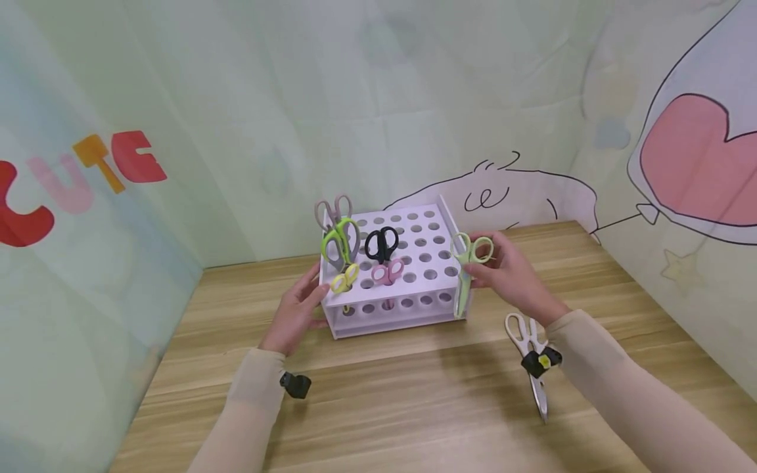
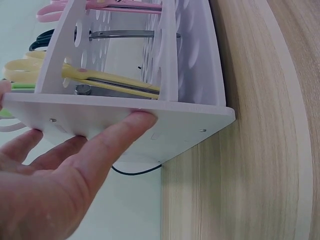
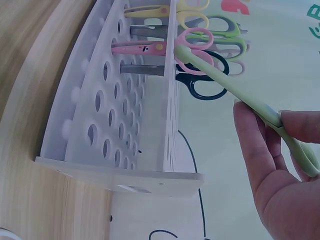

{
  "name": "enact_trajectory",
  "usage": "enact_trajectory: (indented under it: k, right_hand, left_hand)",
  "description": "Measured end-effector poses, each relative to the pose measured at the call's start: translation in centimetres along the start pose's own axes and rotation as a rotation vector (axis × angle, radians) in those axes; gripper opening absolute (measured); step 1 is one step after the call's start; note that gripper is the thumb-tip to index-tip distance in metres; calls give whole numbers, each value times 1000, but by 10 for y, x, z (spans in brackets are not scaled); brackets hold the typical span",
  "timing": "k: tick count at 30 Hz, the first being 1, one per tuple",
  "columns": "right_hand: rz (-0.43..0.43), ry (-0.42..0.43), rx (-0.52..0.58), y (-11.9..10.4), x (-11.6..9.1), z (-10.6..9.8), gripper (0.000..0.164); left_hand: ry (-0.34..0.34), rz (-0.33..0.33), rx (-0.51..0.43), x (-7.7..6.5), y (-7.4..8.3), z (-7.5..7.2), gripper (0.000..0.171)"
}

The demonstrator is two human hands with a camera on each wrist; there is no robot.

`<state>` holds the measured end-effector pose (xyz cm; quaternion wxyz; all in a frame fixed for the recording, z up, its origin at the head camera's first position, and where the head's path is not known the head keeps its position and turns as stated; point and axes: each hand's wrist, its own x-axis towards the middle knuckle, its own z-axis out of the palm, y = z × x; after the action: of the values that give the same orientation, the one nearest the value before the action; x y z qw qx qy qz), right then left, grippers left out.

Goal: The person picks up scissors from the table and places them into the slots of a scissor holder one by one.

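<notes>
A white rack (image 1: 416,284) with rows of round holes stands on the table. My left hand (image 1: 296,315) touches its left side panel (image 2: 175,127), the fingers spread against the outer face. Beside the rack's right end, my right hand (image 1: 499,272) pinches light green scissors (image 1: 465,282), handles up and blade end down. In the right wrist view, the light green scissors (image 3: 232,87) slant in front of the rack, thumb and fingers on them. Yellow scissors (image 1: 345,279), pink scissors (image 1: 388,271), black-handled scissors (image 1: 382,244) and green-and-grey scissors (image 1: 341,243) stand in the rack.
Greyish-pink scissor handles (image 1: 334,211) rise at the rack's back left corner. White-handled scissors (image 1: 537,387) lie on the wooden table (image 1: 402,407) under the right forearm. A printed cloth (image 1: 266,131) hangs behind and along both sides.
</notes>
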<state>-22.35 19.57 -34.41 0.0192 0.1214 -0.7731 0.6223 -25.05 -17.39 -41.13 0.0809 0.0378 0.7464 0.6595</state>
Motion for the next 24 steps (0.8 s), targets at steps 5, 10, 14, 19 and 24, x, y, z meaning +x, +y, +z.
enact_trajectory:
  k: [5,10,14,19,24]
  right_hand:
    - [-30,70,12,-3,7,2,46]
    - [-64,149,26,-3,14,5,46]
    - [-93,201,27,1,23,9,43]
    - [-125,260,22,7,33,16,41]
    - [-139,301,32,9,42,22,40]
  left_hand:
    - [1,10,-12,0,1,-1,58]
    - [5,2,-17,0,0,0,57]
    - [15,2,-18,1,-1,1,57]
    - [19,5,-18,1,-1,2,57]
    - [24,-1,-11,1,0,2,57]
